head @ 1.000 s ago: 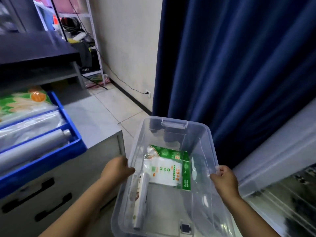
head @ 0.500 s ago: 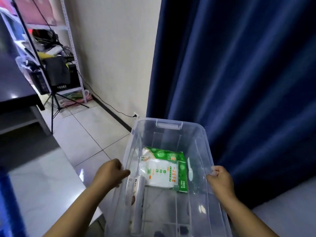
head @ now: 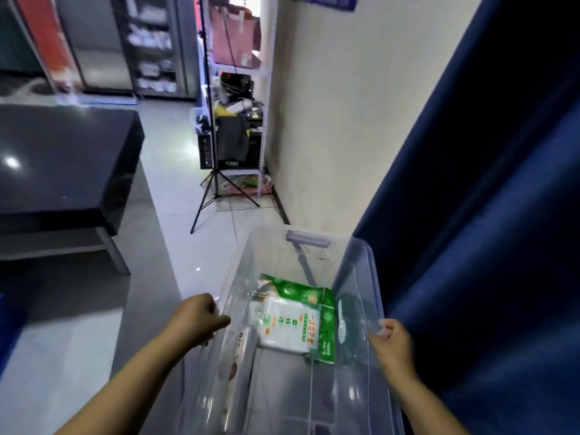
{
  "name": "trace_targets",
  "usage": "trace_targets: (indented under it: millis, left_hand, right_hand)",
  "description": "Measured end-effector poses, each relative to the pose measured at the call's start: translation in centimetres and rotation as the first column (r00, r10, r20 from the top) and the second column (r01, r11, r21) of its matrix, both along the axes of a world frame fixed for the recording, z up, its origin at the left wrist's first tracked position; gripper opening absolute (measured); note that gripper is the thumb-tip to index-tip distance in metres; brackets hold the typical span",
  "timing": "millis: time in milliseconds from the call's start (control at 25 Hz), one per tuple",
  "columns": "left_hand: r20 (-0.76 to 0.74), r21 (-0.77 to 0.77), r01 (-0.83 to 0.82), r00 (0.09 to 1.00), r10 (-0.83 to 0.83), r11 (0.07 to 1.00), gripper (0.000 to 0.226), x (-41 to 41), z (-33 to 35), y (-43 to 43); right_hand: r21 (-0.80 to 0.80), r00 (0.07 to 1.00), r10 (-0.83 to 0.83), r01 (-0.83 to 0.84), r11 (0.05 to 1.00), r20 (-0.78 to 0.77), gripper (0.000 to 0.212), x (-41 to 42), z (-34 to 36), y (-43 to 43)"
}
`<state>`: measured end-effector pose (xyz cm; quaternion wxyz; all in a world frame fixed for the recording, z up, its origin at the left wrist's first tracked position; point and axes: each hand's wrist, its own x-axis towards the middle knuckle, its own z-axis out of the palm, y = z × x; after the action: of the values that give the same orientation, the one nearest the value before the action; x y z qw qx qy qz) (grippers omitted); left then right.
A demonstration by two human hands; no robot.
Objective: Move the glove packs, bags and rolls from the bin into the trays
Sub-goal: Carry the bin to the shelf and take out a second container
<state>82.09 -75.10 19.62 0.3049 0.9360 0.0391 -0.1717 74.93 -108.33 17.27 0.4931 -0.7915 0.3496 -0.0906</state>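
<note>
Head view shows a dark blue curtain (head: 470, 215) hanging to the right of the right hand (head: 390, 342), and a black glossy desk (head: 62, 164) well away to the left of the left hand (head: 199, 320). Between the two hands sits the clear plastic bin (head: 354, 284); each hand's fingers are clenched on a long rim, left and right, so the bin is carried. Inside, between the hands, lies a green-and-white glove pack (head: 295, 321). Just beside the left fingers, against the wall, rests a slim white roll (head: 238, 356). No trays appear here. Judging by this, at least these two items are left to move.
</note>
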Motion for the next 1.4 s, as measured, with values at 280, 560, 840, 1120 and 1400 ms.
trace_targets:
  millis: [280, 560, 840, 1120, 1400]
  left_hand:
    - [0.039, 0.05, -0.278, 0.96, 0.276, 0.959, 0.026, 8.7, -0.7, 1.1]
    - [0.033, -0.053, -0.392, 0.918, 0.394, 0.918, 0.018, 23.9, -2.4, 3.5]
    - [0.02, -0.128, -0.467, 0.881, 0.473, 0.875, 0.015, 38.7, -1.2, 7.4]
    - [0.043, -0.101, -0.584, 0.807, 0.59, 0.806, 0.015, 50.0, -1.9, 11.6]
    - [0.037, -0.006, -0.735, 0.678, 0.734, 0.678, 0.013, 66.0, -3.2, 17.6]
  right_hand:
    - [0.001, 0.973, 0.228, -0.228, 0.974, 0.028, 0.024, 16.7, 0.0, 0.6]
    - [-0.131, 0.935, 0.351, -0.355, 0.926, -0.054, 0.017, 34.5, 0.0, 2.7]
    - [-0.126, 0.91, 0.412, -0.414, 0.902, -0.04, 0.021, 51.6, 1.4, 6.9]
    - [-0.122, 0.842, 0.536, -0.539, 0.833, -0.057, 0.016, 67.7, 0.4, 12.7]
    - [-0.048, 0.735, 0.675, -0.678, 0.734, -0.067, 0.018, 89.3, -2.6, 21.9]
